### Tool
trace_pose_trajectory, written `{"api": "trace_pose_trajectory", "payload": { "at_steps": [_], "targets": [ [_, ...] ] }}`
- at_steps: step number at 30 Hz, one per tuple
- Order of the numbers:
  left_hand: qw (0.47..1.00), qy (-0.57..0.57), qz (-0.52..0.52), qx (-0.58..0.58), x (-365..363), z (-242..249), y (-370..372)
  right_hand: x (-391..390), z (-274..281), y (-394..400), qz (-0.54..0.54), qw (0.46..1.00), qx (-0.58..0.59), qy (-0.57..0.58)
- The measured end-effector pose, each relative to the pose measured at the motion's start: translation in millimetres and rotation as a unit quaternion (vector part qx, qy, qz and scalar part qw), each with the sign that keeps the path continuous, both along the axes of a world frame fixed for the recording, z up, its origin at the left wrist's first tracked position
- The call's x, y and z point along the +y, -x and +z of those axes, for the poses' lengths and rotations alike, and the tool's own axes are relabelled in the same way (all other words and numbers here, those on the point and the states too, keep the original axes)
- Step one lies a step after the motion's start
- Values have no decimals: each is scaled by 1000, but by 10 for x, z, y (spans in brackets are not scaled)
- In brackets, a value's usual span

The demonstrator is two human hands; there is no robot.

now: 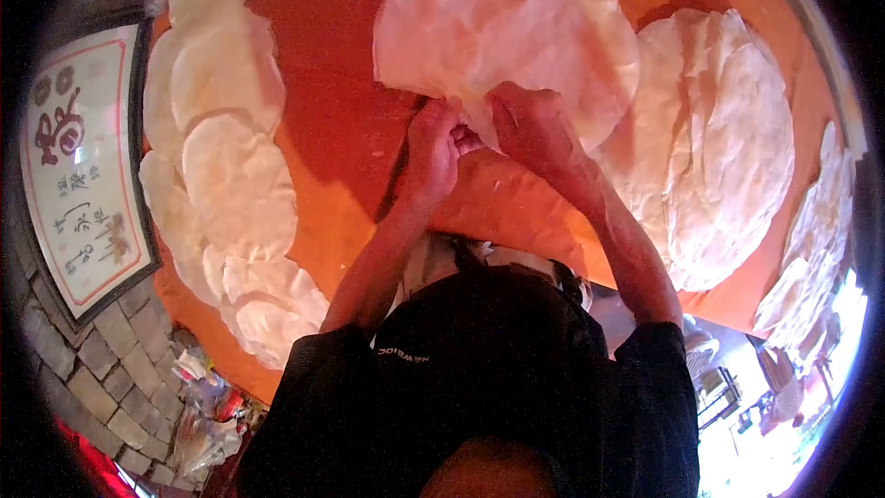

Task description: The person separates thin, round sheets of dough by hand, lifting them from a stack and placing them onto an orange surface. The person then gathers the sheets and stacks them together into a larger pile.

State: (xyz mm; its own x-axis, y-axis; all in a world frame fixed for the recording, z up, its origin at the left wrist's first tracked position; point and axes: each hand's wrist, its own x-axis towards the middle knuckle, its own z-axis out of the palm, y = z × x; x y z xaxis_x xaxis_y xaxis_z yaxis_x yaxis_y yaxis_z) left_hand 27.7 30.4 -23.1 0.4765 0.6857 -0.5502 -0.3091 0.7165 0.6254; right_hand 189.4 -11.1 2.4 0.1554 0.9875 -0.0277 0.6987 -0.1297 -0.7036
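A large, thin round dough sheet (507,28) lies across the top middle of the orange-red surface. At its near edge a narrow bit of the sheet is drawn toward me, between my two hands. My left hand (436,146) is closed with its fingers curled, its fingertips at that drawn-out edge. Bent in a pinch, my right hand (535,124) grips the same edge just to the right. The fingertips of both hands are partly hidden.
Smaller round dough sheets (240,184) overlap down the left side of the orange-red table (323,212). Larger folded sheets (728,148) lie at the right, and more pieces (816,240) sit beyond them. A framed sign (92,166) stands past the left edge, above stone paving (115,355).
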Motion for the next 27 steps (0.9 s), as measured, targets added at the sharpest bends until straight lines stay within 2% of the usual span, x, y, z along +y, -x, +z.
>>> {"api": "trace_pose_trajectory", "payload": {
  "at_steps": [3,6,9,11,12,13,14,15,16,17,19,20,22,23,24,26,27],
  "targets": [
    [992,6,-20,127,-28,19,3,2,2,92,-48,999,16,2],
    [993,-18,-25,115,-119,-313,275,124,69,249,-19,1000,17,-15],
    [983,-43,-48,170,-230,-420,702,62,296,-134,-43,998,-16,-40],
    [950,-121,-103,270,-223,-548,1073,-2,636,-567,-92,991,-21,-98],
    [909,-176,-157,344,-185,-630,1294,-57,792,-830,-125,986,4,-113],
    [873,-212,-200,392,-155,-665,1454,-156,906,-1124,-171,976,52,-122],
    [839,-245,-233,426,-121,-701,1567,-257,1012,-1393,-225,955,151,-123],
    [859,-225,-214,407,-137,-642,1562,-412,1105,-1659,-275,925,227,-132],
    [878,-205,-194,387,-152,-582,1556,-610,1187,-1908,-317,901,254,-151],
    [921,-187,-133,314,-214,-694,1626,-829,1225,-2117,-356,883,256,-168],
    [921,-236,-116,287,-284,-937,1846,-1306,1172,-2455,-412,876,135,-210],
    [878,-307,-157,332,-249,-1079,2007,-1586,1089,-2638,-436,864,141,-211],
    [860,-346,-180,330,-246,-1081,2013,-2110,852,-2927,-495,840,141,-174],
    [890,-314,-165,285,-268,-884,1886,-2354,709,-3057,-529,827,135,-135],
    [938,-248,-122,210,-288,-688,1748,-2576,485,-3299,-514,803,-299,35],
    [997,-72,7,26,-299,-311,1440,-2183,746,-2473,-473,766,-435,8],
    [992,37,85,-80,-303,-231,1320,-1944,859,-2133,-437,739,-513,-16]
  ]
}}
